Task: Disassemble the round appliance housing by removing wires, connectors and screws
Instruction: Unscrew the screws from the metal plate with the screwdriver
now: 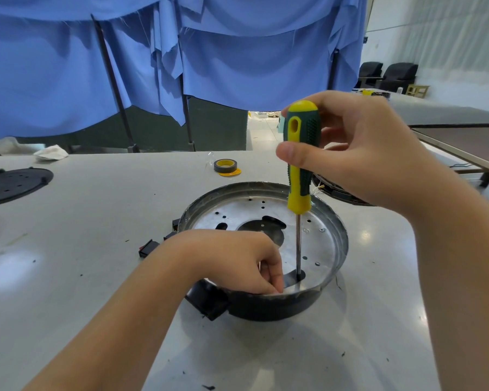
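Two hands | right hand (359, 153) grips upright screwdriver (301, 153), tip down | left hand (237, 258) curled on housing (331, 258)

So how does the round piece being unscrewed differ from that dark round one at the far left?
The round housing is a shiny metal dish with a raised rim; the dark disc is matte black and flatter. The housing has a screwdriver standing in it and hands on it; the disc lies untouched. Both are round and perforated.
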The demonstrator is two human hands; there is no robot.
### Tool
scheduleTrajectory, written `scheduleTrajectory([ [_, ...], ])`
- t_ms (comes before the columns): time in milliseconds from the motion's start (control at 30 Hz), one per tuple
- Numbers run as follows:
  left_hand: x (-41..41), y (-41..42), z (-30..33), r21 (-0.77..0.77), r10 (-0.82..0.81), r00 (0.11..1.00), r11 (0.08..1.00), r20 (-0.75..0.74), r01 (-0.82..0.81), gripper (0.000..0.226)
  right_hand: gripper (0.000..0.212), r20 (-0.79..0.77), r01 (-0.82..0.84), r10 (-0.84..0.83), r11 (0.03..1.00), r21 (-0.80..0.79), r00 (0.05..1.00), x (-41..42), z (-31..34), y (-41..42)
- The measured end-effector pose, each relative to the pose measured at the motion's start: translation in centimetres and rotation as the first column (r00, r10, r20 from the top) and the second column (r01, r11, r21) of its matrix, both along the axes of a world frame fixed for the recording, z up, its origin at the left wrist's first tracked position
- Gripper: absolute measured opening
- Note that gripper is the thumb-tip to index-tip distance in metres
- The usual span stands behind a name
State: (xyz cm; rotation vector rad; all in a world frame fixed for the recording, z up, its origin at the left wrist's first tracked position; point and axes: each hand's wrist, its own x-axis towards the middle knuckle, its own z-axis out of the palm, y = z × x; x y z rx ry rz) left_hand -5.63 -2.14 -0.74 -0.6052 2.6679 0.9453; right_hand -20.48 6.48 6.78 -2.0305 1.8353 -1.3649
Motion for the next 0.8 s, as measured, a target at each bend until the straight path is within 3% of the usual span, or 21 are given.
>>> scheduleTrajectory([
  [167, 0.0, 0.3, 0.0, -0.024, 0.005, 1.000, 1.000, 0.000, -0.005, 0.013, 0.036, 0.033, 0.015, -0.013, 0.998, -0.057, 0.999, -0.3, 0.3, 0.3],
  [500, 0.0, 0.7, 0.5, -0.087, -0.017, 1.000, 0.996, 0.018, 0.019, 0.013, 0.037, -0.020, 0.052, -0.052, 0.999, 0.000, 0.998, -0.4, 0.1, 0.1],
  [800, 0.7, 0.3, 1.3, -0.039, 0.022, 1.000, 0.999, -0.011, -0.022, 0.011, 0.039, -0.025, 0.049, -0.048, 0.999, 0.001, 0.999, -0.6, 0.0, 0.0],
])
